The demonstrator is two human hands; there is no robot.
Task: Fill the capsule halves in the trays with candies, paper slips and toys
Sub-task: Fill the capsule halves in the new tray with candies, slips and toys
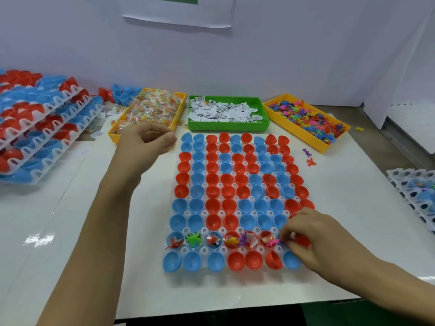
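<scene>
A clear tray (169,271) in front of me holds rows of red and blue capsule halves (235,191). Several halves in the second row from the front (213,240) contain candy, a slip and a toy. My right hand (313,238) hovers over that row's right end, its fingers pinching small toys (281,241) above a capsule half. My left hand (148,140) is at the near edge of the yellow candy bin (113,135), fingers curled around wrapped candies (173,147). A green bin of paper slips (227,111) and a yellow bin of toy figures (308,120) stand behind the tray.
Stacked trays of red and blue halves (35,128) fill the left side. Loose halves (122,92) lie behind the candy bin. Two stray toys (309,157) lie right of the tray. Another white tray stack (416,196) sits at the right edge. A wall stands close behind the bins.
</scene>
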